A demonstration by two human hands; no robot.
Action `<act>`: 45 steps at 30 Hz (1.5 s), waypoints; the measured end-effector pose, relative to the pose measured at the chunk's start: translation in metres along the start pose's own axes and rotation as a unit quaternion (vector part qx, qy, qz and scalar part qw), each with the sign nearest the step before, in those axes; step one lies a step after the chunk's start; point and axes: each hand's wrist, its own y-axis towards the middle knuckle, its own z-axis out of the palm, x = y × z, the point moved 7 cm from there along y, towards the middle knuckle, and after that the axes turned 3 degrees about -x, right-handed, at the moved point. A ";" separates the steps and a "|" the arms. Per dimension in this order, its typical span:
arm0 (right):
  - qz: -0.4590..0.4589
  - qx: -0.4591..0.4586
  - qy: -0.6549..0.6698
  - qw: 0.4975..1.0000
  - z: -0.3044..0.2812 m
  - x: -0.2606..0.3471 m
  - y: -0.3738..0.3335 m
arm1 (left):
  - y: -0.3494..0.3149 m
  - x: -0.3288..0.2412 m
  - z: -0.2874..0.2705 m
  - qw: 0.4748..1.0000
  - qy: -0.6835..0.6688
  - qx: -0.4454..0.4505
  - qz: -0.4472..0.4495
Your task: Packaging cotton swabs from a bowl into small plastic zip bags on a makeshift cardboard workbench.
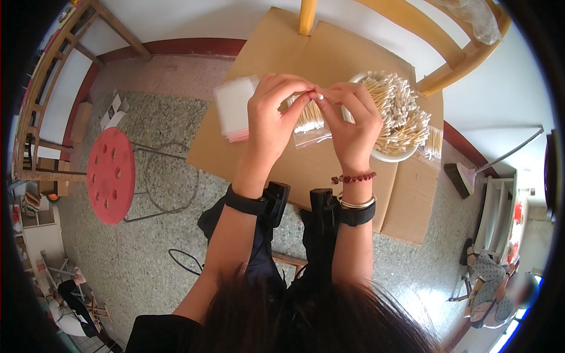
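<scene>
A: Grip state?
B: Left hand (268,115) and right hand (357,123) meet at the fingertips, thumbs and index fingers drawn in narrow. Tiny white bit at the tips, too small to tell if it's a swab end or a nail. Can't say what's held, or whether either pinch is fully closed.
A: Where's the swab bag?
B: Clear bag of cotton swabs (308,121) shows between the hands, just below the fingertips in view. Can't tell if fingers touch it.
A: Around it?
B: White bowl (392,157) heaped with loose swabs (395,109), to the right, partly behind right hand. Stack of clear packets (231,107) to the left, partly behind left hand. All on cardboard (344,53).
</scene>
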 end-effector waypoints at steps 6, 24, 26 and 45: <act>0.126 -0.015 0.185 0.975 0.000 -0.016 0.001 | -0.008 0.019 0.013 0.927 -0.336 -0.007 -0.165; 0.247 0.016 0.483 0.840 0.017 -0.036 -0.009 | -0.013 0.020 0.027 0.882 -0.394 -0.001 -0.257; 0.261 -0.018 0.482 0.836 0.012 -0.041 -0.009 | -0.023 0.038 0.036 0.915 -0.292 0.042 -0.276; 0.286 -0.141 0.365 0.875 -0.018 -0.062 -0.003 | -0.061 0.029 0.055 0.933 0.245 0.260 -0.043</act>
